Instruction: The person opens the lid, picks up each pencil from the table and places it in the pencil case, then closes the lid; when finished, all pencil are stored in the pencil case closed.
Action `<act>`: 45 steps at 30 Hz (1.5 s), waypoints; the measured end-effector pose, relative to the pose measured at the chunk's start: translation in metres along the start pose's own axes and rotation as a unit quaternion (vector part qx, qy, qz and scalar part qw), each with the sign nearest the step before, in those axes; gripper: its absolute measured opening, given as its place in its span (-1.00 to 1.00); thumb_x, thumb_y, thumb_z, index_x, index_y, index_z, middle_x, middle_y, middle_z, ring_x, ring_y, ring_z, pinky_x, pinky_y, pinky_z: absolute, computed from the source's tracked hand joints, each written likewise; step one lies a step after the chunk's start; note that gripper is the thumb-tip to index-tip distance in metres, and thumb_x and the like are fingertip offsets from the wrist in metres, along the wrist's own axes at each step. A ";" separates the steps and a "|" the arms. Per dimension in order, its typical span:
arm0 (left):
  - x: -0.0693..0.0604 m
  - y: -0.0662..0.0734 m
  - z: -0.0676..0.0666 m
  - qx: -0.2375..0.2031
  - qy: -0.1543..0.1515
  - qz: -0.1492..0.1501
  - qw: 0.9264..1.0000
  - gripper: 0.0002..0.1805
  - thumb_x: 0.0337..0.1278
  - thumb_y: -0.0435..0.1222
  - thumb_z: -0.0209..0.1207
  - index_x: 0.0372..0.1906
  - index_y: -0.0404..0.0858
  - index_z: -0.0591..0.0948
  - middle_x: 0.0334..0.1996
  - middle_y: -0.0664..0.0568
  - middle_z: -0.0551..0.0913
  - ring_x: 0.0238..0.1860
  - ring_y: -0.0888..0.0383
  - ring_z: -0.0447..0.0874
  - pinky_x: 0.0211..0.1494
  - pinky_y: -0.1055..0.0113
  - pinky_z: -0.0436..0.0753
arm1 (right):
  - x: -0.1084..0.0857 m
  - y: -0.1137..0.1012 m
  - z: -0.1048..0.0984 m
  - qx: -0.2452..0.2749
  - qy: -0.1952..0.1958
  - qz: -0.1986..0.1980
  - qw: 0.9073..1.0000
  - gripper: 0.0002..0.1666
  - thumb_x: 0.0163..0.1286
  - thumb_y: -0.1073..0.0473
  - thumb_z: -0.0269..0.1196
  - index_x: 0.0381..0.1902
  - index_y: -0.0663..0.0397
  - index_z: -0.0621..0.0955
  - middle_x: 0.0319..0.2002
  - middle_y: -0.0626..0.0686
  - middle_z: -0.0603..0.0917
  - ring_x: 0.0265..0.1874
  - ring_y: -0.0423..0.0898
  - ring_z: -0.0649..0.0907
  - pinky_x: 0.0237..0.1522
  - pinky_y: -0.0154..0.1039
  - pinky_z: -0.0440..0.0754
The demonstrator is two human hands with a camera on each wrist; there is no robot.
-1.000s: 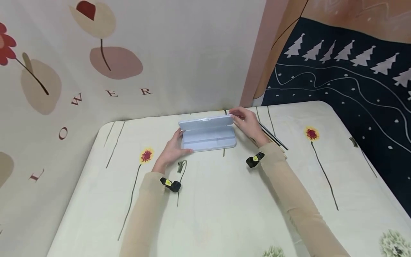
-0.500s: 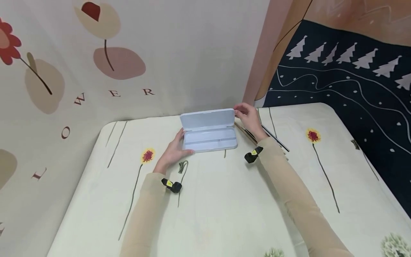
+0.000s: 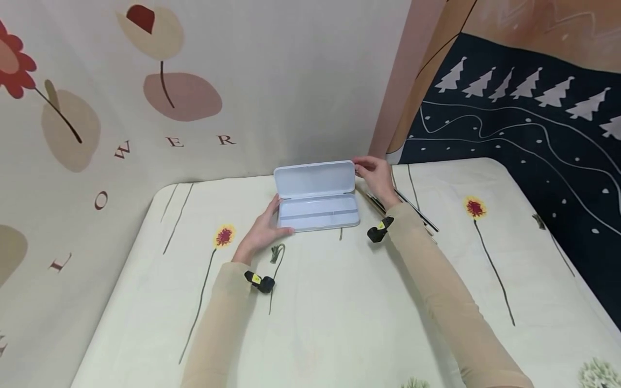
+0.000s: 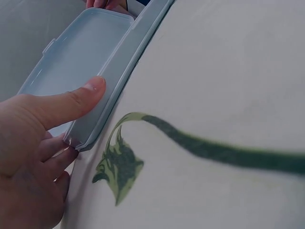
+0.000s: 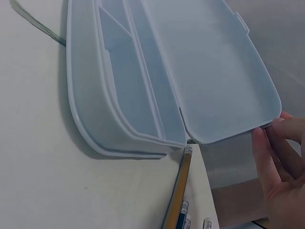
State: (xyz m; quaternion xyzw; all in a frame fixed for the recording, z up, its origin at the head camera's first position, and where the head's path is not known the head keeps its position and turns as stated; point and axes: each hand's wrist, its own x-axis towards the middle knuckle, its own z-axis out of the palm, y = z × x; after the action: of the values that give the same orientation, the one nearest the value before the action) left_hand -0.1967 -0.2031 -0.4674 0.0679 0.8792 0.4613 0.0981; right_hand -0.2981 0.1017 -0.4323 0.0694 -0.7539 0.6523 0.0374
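A pale blue pencil case stands near the far edge of the cloth-covered surface, its hinged lid raised at the back. Inside the base, dividers split it into compartments, and nothing lies in the part I see. My left hand holds the left end of the base, thumb over the front rim and fingers round the end. With thumb and fingertips, my right hand pinches the lid's right edge, as the right wrist view shows.
Several pencils lie just right of the case, partly under my right wrist. A printed curtain hangs behind the surface's far edge. A dark cloth with tree prints hangs at the right.
The lid has swung up and back, from tilted over the base to standing open, with my right hand at its edge. My left hand keeps its place on the base.
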 end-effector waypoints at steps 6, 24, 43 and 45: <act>0.001 -0.001 -0.001 0.021 -0.002 0.004 1.000 0.17 -0.02 -0.24 0.42 0.55 -0.14 -0.14 0.51 -0.10 -0.01 0.48 -0.05 -0.09 0.48 0.00 -0.14 | -0.005 0.000 -0.006 -0.071 -0.007 -0.011 0.997 -0.71 0.38 0.35 0.21 0.03 0.29 0.64 -0.05 0.21 0.67 -0.07 0.02 0.64 0.01 -0.24 0.59; 0.003 0.000 0.000 0.032 -0.003 -0.006 0.999 0.15 -0.02 -0.22 0.43 0.55 -0.17 -0.10 0.51 -0.08 -0.04 0.49 -0.03 -0.13 0.48 0.01 -0.11 | -0.035 0.006 -0.048 -0.157 -0.052 -0.059 0.985 -0.63 0.39 0.31 0.20 0.15 0.21 0.59 0.03 0.18 0.64 -0.07 0.05 0.63 -0.02 -0.17 0.57; 0.003 -0.003 -0.004 0.033 -0.010 0.002 0.999 0.16 -0.02 -0.18 0.43 0.54 -0.22 -0.10 0.49 -0.14 0.02 0.48 -0.07 -0.09 0.48 0.01 -0.06 | -0.065 0.016 -0.101 -0.224 -0.017 -0.020 0.974 -0.66 0.42 0.33 0.17 0.13 0.24 0.59 0.00 0.22 0.64 -0.07 0.09 0.60 0.04 -0.02 0.54; 0.003 -0.004 -0.004 0.031 -0.012 0.004 0.999 0.16 -0.01 -0.17 0.43 0.54 -0.22 -0.11 0.49 -0.15 0.04 0.48 -0.07 -0.08 0.48 0.02 -0.06 | -0.068 0.018 -0.105 -0.226 -0.013 -0.012 0.974 -0.65 0.42 0.33 0.16 0.13 0.23 0.59 0.00 0.23 0.63 -0.06 0.08 0.60 0.03 -0.07 0.54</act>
State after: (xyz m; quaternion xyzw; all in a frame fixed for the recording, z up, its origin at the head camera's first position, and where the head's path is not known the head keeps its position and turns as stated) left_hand -0.2004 -0.2079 -0.4688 0.0798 0.8917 0.4330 0.1046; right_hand -0.2372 0.2123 -0.4442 0.0771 -0.8812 0.4637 0.0500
